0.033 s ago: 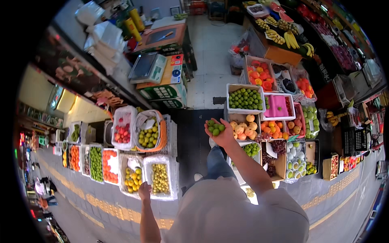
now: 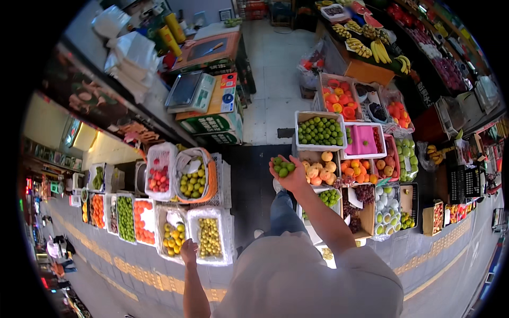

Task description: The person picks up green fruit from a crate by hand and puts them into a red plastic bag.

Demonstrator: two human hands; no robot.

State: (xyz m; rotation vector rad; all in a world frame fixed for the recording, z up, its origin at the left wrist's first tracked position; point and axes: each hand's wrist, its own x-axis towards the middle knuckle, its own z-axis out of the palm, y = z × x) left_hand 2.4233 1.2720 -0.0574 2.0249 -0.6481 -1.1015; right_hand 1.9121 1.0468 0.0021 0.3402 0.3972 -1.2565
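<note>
Palm up, my right hand [image 2: 292, 177] cups several small round green fruits [image 2: 283, 168]. It is held beside a box of pale orange-yellow fruit [image 2: 320, 172], with a white crate of green fruit [image 2: 319, 131] just beyond. A bunch of green grapes [image 2: 330, 197] lies in a box nearer to me, close to my wrist. My left hand [image 2: 189, 252] hangs low on the left, fingers loosely apart and nothing visible in them. In the picture it overlaps the edge of a box of yellow fruit [image 2: 175, 238]; whether it touches the box I cannot tell. Small yellow-green fruit [image 2: 210, 237] fills the neighbouring white box.
Ahead on the left, a scale [image 2: 191, 91] stands on stacked cartons, and a knife [image 2: 213, 49] lies on a counter behind. An orange-sided basket [image 2: 211, 177] sits left of the dark floor mat [image 2: 253, 183]. Bananas [image 2: 380, 52] lie on a stand at the far right.
The whole view has shifted very slightly. My right hand still cups the green fruits, and my left hand keeps its pose.
</note>
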